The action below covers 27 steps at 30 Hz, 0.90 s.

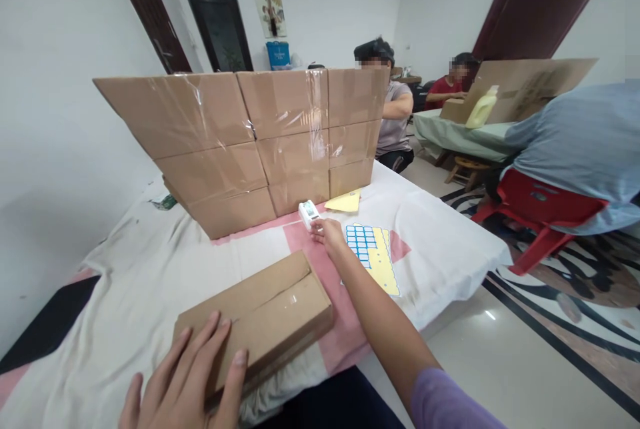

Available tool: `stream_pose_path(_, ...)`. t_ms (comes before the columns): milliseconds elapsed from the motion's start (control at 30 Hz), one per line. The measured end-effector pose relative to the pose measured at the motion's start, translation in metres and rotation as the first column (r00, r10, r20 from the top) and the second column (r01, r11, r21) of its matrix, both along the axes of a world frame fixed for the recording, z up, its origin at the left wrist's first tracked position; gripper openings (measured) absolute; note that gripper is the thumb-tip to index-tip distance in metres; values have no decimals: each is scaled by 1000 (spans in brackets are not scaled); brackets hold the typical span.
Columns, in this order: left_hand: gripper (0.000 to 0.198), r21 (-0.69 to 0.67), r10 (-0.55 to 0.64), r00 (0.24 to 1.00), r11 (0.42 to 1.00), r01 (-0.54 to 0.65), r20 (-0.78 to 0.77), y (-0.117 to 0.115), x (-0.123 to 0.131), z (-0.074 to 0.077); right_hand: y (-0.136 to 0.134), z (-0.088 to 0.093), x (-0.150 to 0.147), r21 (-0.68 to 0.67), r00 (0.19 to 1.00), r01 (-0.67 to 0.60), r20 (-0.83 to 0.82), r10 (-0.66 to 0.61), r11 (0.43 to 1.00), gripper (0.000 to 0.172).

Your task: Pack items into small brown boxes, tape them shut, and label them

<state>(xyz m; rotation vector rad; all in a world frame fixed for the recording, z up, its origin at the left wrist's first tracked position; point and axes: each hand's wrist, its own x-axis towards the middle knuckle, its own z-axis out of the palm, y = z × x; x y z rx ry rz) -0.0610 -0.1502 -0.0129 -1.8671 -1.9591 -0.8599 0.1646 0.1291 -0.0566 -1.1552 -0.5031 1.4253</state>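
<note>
A closed brown cardboard box (280, 302) lies at a slant on the cloth, close in front of me. My left hand (185, 375) rests on its near left end, fingers spread and laid over the lid and edge. Farther off, my right hand (327, 235) has its fingers closed at the near end of a small white device (309, 213) with a greenish display or label. The device is beside the foot of a cardboard panel. To the right of my right hand lie yellow sheets with a blue grid (373, 255).
A tall taped cardboard panel (290, 105) stands across the white cloth-covered table (440, 229). At its foot is a yellow paper (345, 201). A person (397, 109) is behind it. Another sits on a red chair (547, 199) at right, near a yellow jug (483, 109).
</note>
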Motion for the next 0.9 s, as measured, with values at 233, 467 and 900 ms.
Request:
stream_pose_path(233,48,-22,7,1000,1000,-6,28,1,1,4,-5,-1,4,27,999,-45,9,45,999,32)
stream_pose_path(467,35,-45,-18,996,999,22,91,-6,7,18,-7,6,3,13,998,-34,59,33,999,27)
stream_pose_path(900,28,-564,563,823,658,-499,-71,146,-247,44,-1,-7,5,88,999,-34,40,31,995,36)
